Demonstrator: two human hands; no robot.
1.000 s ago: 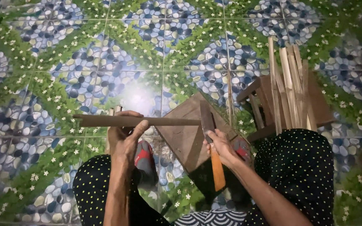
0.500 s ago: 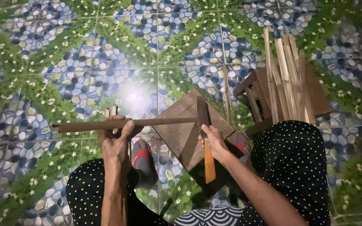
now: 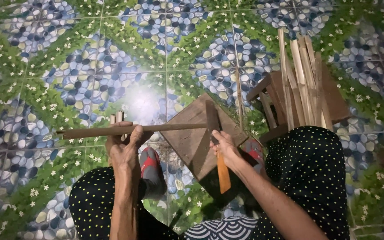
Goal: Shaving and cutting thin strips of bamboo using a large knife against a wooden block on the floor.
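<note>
Left hand [image 3: 123, 149] fingers wrapped round the long wooden stick [image 3: 130, 130], level. Right hand [image 3: 225, 149] fingers clamped on the cleaver [image 3: 216, 142], blade at the stick's end, over the wooden board [image 3: 192, 138].

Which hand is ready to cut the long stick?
Probably the right hand. It grips the knife by its orange handle, with the blade meeting the end of the stick over the wooden board. The left hand is busy holding the stick level.
</note>
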